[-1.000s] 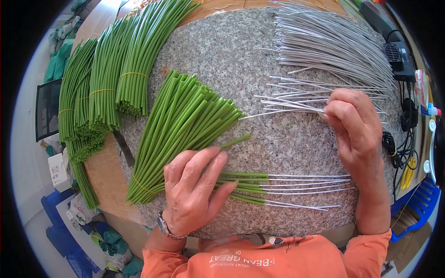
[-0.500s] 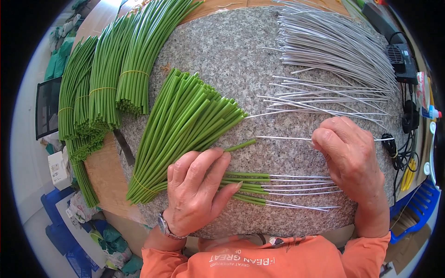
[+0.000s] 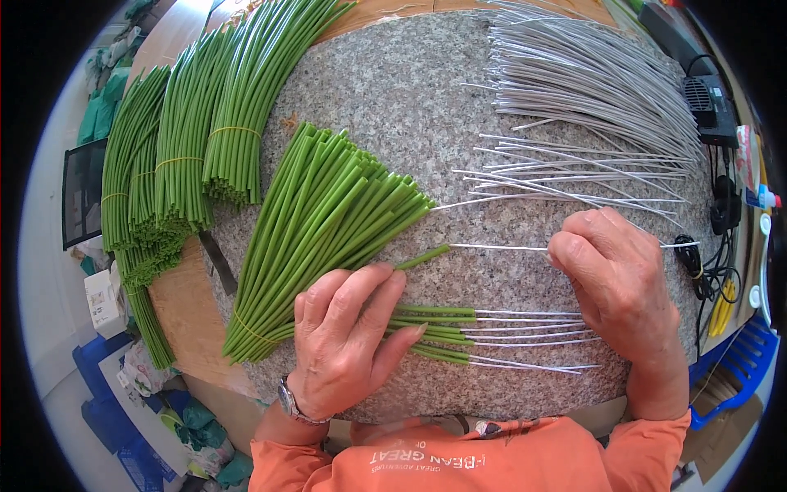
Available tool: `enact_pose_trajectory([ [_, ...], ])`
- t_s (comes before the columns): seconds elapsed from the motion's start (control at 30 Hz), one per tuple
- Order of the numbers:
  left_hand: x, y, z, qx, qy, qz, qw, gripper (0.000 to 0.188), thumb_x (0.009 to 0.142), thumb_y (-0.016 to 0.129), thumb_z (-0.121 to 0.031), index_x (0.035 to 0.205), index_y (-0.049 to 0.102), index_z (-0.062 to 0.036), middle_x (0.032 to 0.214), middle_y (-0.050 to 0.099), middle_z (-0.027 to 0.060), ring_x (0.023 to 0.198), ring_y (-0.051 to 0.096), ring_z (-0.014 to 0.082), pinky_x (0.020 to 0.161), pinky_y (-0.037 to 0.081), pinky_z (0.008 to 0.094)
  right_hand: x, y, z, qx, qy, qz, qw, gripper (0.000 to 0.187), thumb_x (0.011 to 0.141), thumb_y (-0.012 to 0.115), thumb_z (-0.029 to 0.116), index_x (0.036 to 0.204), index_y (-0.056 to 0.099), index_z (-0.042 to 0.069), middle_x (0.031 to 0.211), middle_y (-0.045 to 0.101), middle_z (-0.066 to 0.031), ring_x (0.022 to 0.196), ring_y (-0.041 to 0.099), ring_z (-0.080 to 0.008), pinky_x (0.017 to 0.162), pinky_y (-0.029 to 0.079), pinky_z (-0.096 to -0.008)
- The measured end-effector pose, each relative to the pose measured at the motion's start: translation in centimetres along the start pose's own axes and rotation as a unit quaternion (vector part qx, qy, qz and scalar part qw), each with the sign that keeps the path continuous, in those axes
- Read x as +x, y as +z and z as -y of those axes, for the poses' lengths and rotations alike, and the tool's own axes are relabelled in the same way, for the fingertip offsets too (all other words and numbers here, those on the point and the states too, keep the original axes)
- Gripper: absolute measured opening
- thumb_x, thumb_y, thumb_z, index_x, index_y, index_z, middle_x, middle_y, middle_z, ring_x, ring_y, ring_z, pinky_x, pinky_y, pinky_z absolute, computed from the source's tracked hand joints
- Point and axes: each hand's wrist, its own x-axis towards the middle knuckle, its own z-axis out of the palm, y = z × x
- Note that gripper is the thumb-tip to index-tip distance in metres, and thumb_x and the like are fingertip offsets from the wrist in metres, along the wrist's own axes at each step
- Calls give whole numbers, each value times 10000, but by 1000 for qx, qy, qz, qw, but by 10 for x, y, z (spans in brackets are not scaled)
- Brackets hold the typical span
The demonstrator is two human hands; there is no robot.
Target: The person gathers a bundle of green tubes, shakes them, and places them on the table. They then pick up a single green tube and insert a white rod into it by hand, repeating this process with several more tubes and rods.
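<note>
My left hand point(image 3: 348, 332) is closed over the near side of a fanned bundle of thin green plastic tubes point(image 3: 328, 197). One green tube point(image 3: 426, 257) sticks out from under its fingertips toward the right. My right hand point(image 3: 611, 271) pinches a thin grey wire point(image 3: 500, 246) partway along, and the wire's left tip meets that tube's open end. Below, several tubes point(image 3: 443, 312) run out from under my left hand with white-grey wires point(image 3: 533, 322) in their ends. A rubber band point(image 3: 256, 330) circles the bundle's narrow end.
A large pile of grey wires point(image 3: 582, 90) lies far right, with loose wires point(image 3: 566, 176) nearer. Banded green tube bundles point(image 3: 184, 148) fill the far left of the stone slab point(image 3: 385, 74). Black cables point(image 3: 725, 213) and a blue plastic basket point(image 3: 742, 369) are at the right.
The wire in my right hand has shifted slightly left, so its tip now touches the end of the green tube. My left hand has barely moved.
</note>
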Motion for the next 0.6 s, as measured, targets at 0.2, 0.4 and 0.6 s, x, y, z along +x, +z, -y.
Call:
enact_pose_trajectory([
  [0.2, 0, 0, 0, 0, 2, 1, 1000, 582, 853, 875, -305, 1337, 744, -9, 1358, 681, 118, 1208, 613, 349, 1068, 471, 474, 1, 0, 2, -22, -25, -28, 999, 182, 752, 712, 53, 930, 674, 42, 869, 601, -58, 736, 626, -220, 608, 518, -355],
  [0.4, -2, -1, 0, -3, 1, 1, 1000, 583, 849, 879, -297, 1336, 743, -6, 1357, 680, 119, 1206, 614, 348, 1069, 470, 474, -2, -5, 9, -17, -32, -31, 999, 233, 728, 748, -16, 950, 682, 8, 876, 624, -98, 727, 625, -266, 592, 489, -379],
  [0.6, -2, 0, 1, -5, 1, 2, 1000, 581, 854, 876, -296, 1337, 742, -3, 1356, 681, 122, 1205, 615, 348, 1070, 470, 473, -1, -3, 8, -46, -40, -42, 997, 213, 701, 726, 81, 902, 688, 21, 884, 603, -66, 745, 629, -210, 610, 519, -346],
])
